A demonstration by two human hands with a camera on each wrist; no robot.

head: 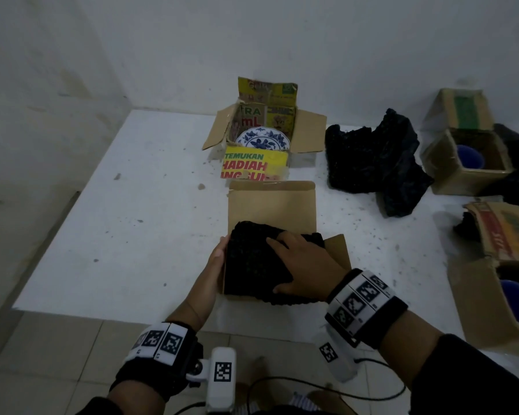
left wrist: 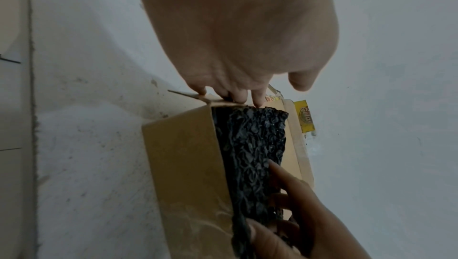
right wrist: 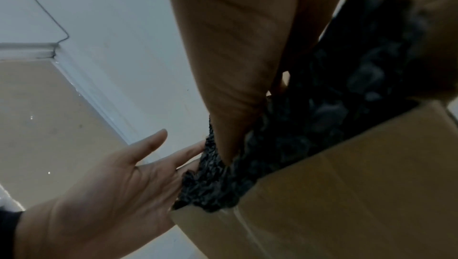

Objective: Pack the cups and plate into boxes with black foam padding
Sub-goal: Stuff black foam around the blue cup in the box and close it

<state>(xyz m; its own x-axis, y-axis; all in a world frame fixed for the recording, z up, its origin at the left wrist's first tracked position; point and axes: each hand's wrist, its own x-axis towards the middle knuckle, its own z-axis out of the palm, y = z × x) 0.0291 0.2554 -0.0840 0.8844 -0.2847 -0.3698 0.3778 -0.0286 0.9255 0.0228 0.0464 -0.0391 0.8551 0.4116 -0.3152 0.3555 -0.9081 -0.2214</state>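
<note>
- a white tabletop (head: 108,223) carries four open cardboard boxes, loose black foam, one plate and two blue cups.
- nearest the person, a plain brown box (head: 271,205) holds a slab of black foam padding (head: 252,259) that fills its mouth, between both hands.
- right hand (head: 306,265) lies flat on top of the foam, fingers spread and straight, pressing it.
- left hand (head: 218,259) rests against the box's left side, fingers extended along the foam's edge, gripping nothing.
- a pile of spare foam (head: 375,163) sits well to the right.
- behind the brown box, a printed yellow box (head: 264,130) holds the blue-and-white plate (head: 262,140).
- at the right edge, one blue cup (head: 469,157) sits in a far box (head: 462,163), another (head: 516,298) in a near box (head: 486,307).
</note>
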